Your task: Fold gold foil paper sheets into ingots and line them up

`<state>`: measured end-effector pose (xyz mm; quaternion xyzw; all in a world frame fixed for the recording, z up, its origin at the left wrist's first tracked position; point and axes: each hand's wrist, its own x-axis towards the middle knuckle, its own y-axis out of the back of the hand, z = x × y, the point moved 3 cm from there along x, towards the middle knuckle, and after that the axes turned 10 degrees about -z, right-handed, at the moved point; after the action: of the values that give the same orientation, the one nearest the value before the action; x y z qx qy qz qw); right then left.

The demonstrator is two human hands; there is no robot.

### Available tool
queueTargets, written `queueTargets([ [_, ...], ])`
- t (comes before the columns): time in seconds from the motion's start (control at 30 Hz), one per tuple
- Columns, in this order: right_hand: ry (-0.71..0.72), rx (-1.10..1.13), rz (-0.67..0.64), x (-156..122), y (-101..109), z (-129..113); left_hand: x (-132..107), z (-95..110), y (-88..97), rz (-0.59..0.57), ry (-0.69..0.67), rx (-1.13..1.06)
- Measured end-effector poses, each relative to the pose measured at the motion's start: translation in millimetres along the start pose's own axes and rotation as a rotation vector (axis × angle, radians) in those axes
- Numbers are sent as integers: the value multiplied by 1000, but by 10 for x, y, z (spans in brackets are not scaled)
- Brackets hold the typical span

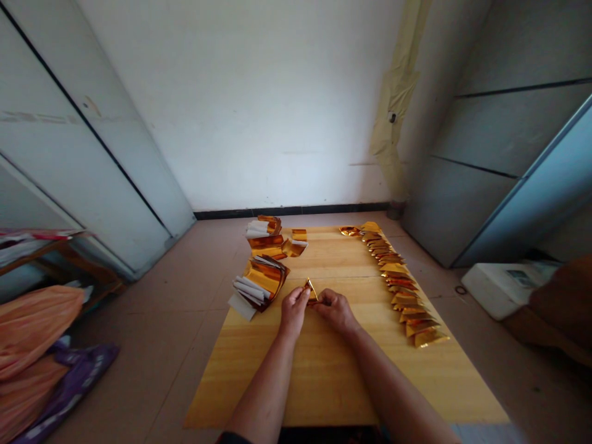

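Observation:
A sheet of gold foil paper (311, 287), partly folded with one edge standing up, is held over the middle of the wooden table. My left hand (293, 310) pinches its left side, thumb on top. At its right end my right hand (336, 309) has its fingers closed on the lower edge. Loose stacks of gold foil paper (264, 275) with grey-white backs lie left of my left hand. Along the table's right side runs a long row of folded gold foil pieces (396, 280), overlapping one another.
The wooden table (333, 388) stands before a white wall (277, 111). A grey cabinet (69, 135) is on the left, another large cabinet (472, 135) on the right. Orange bags (37, 333) lie at the left; a white box (506, 287) sits at the right.

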<state>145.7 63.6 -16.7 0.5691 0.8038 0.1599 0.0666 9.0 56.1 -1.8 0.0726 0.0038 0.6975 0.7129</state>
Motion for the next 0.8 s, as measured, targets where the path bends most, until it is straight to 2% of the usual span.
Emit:
queueTargets([
  [0.17,-10,-167,76,-29,-14,-38,-11,53,9,80,-46,134],
  [0.27,-11,-200,118,-32,-23,-38,-21,63,17,81,-55,160],
  [0.43,-8,-131,99,-34,-2,-30,-30,6,39,26,3,24],
  [0.5,21,-230,124,-59,33,-82,-19,-27,41,2,32,-33],
  [0.63,132,-480,139,-123,52,-246,14,-34,52,24,17,-69],
  [0.8,186,-588,126,-161,38,-328,29,27,87,19,-10,-93],
])
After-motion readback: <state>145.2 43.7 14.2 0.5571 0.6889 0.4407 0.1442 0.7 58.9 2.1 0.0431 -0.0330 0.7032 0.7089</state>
